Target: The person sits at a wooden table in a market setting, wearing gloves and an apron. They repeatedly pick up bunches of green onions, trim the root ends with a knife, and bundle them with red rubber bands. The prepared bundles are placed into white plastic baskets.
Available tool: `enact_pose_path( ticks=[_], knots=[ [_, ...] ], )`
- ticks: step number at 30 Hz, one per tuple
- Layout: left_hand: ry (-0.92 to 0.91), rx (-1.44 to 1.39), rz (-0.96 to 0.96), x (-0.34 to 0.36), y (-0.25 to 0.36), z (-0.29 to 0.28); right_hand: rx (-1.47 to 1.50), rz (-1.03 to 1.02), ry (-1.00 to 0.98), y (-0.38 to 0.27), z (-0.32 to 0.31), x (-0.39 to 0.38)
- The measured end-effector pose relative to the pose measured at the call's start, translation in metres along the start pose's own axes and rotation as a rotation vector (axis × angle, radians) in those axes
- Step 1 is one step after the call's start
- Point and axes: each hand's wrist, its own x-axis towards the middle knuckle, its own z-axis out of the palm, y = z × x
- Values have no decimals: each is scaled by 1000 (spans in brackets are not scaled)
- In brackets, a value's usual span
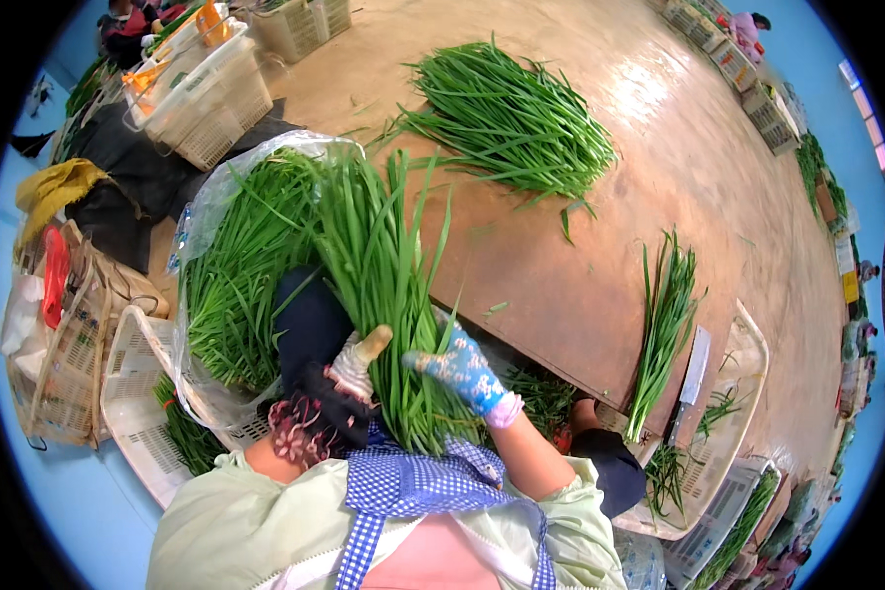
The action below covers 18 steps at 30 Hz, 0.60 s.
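Observation:
A large bunch of garlic chives [374, 256] stands upright in front of my chest, its cut ends resting low against the blue checked apron [413, 492]. My left hand [360, 364], in a pale knitted glove with a stained thumb, wraps the bunch from the left. From the right, my right hand [462, 369], in a blue flowered glove, presses its thumb onto the same stalks; its other fingers are partly hidden. Beside my left knee a clear plastic bag [231, 187] holds more chives [236, 275].
On the brown board [551, 285] lies a big chive pile [511, 118] at the far side, with a smaller bunch [663, 334] nearer right. A knife [693, 369] rests beside that bunch. White baskets [747, 393] flank me; a crate [202, 108] stands far left.

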Motion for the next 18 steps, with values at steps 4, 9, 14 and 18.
enact_pose_path(
  ticks=[4,9,14,18],
  knots=[
    [-281,356,197,-4,18,12,99,0,-139,-52,6,-35],
    [-196,659,494,2,41,100,17,-319,17,-102,-18,-35],
    [-479,863,758,87,60,145,-199,-574,218,-152,-74,-26],
    [-748,723,602,142,61,169,-233,-529,260,-152,-122,-16]
  ],
)
